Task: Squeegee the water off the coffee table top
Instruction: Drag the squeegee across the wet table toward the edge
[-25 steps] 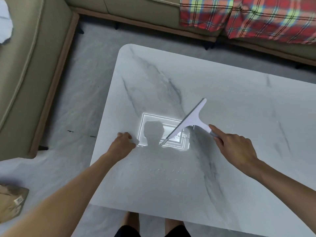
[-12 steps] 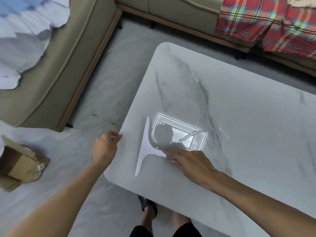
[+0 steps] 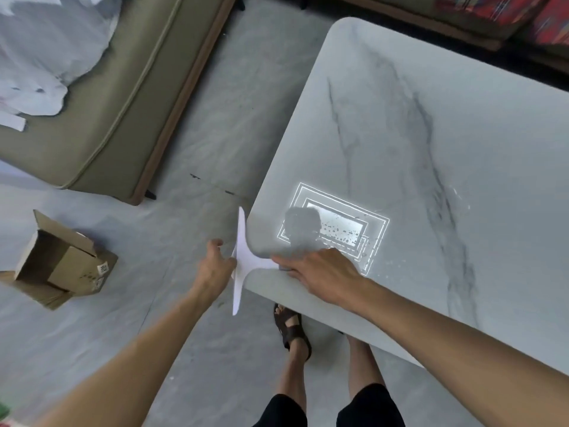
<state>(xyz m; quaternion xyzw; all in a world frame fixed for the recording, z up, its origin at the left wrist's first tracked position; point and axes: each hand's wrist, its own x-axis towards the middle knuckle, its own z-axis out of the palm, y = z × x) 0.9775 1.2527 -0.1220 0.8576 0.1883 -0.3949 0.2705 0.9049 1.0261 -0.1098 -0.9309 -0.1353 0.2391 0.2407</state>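
Observation:
The white marble coffee table top [image 3: 400,124] fills the right side of the head view. A white squeegee [image 3: 241,260] has its blade hanging past the table's left edge, near the front corner. My right hand [image 3: 320,272] grips the squeegee's handle on the table. My left hand [image 3: 215,266] is just off the table edge, touching the blade's outer side with loosely curled fingers. Fine water droplets [image 3: 341,232] speckle the bright ceiling-light reflection on the top.
An olive sofa [image 3: 101,118] with white cloth stands at the left, with grey floor between it and the table. An open cardboard box [image 3: 58,263] lies on the floor at the left. My sandalled feet [image 3: 292,328] are beside the table's front corner.
My right hand has dragged the squeegee leftwards across the top until its blade passed the left edge. My left hand left the table surface and now sits off the edge against the blade.

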